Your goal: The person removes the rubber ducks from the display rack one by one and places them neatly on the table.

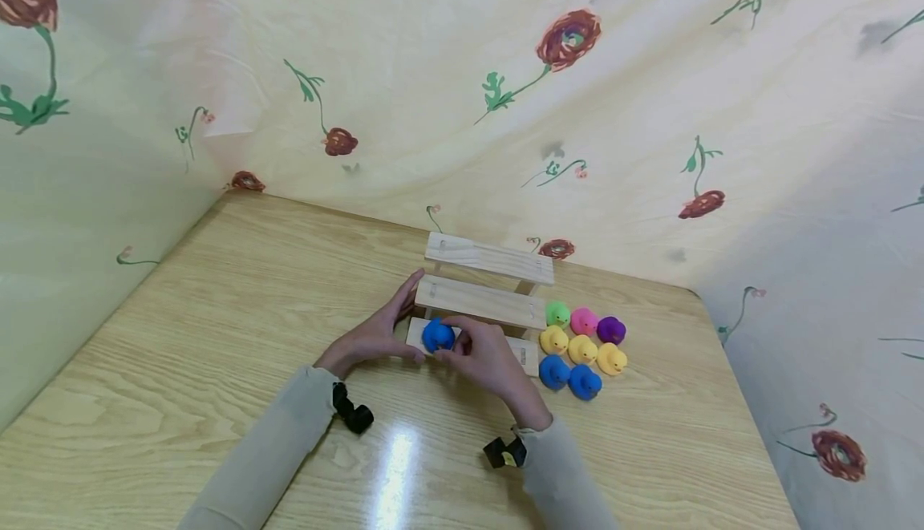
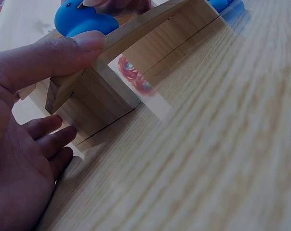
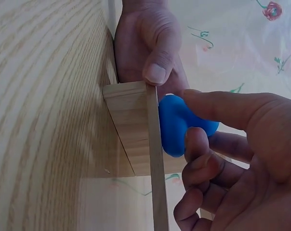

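A three-tier wooden stand point(image 1: 480, 296) is on the table, its steps rising toward the wall. My right hand point(image 1: 491, 358) pinches a blue rubber duck point(image 1: 438, 336) between thumb and fingers at the left end of the lowest step. In the right wrist view the duck point(image 3: 177, 125) touches the board's top. My left hand point(image 1: 375, 333) spreads around the stand's left end. Its thumb point(image 2: 54, 57) rests at the lowest board's edge beside the duck, and the other fingers reach along the end, partly hidden by the wood in the left wrist view.
Right of the stand sit more rubber ducks in rows: a green one point(image 1: 558, 313), a pink one point(image 1: 584, 321), a purple one point(image 1: 611, 329), three yellow ones point(image 1: 582, 349) and two blue ones point(image 1: 585, 382). Flowered cloth point(image 1: 447, 89) hangs behind the wooden table point(image 1: 216, 354).
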A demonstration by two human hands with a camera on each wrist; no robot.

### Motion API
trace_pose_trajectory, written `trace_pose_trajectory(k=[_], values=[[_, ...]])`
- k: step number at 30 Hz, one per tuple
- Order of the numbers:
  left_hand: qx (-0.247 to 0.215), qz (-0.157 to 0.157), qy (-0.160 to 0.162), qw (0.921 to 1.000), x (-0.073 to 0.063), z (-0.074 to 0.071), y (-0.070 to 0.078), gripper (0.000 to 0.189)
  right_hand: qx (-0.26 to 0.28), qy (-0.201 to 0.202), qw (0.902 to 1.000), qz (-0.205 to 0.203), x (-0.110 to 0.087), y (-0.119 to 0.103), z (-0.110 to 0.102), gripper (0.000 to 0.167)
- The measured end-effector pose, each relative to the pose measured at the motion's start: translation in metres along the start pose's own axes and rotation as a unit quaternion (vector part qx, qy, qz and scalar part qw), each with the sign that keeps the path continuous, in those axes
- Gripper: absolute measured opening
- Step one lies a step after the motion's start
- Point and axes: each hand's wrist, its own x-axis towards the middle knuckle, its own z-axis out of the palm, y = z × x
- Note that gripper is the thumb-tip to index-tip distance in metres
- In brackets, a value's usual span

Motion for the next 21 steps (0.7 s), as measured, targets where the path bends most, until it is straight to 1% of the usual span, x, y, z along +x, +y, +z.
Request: trace_pose_trajectory(k=[12,21], values=[[-0.004,0.005,-0.003,1.0000,0.002,0.000,0.001,0.130,0.009,0.013,0.9999,-0.003,-0.005,0.001,-0.005,0.039],[-0.004,0.009,-0.002,1.0000,0.002,0.000,0.000,0.131,0.003,0.011,0.9999,0.010,-0.013,0.003,-0.012,0.040]])
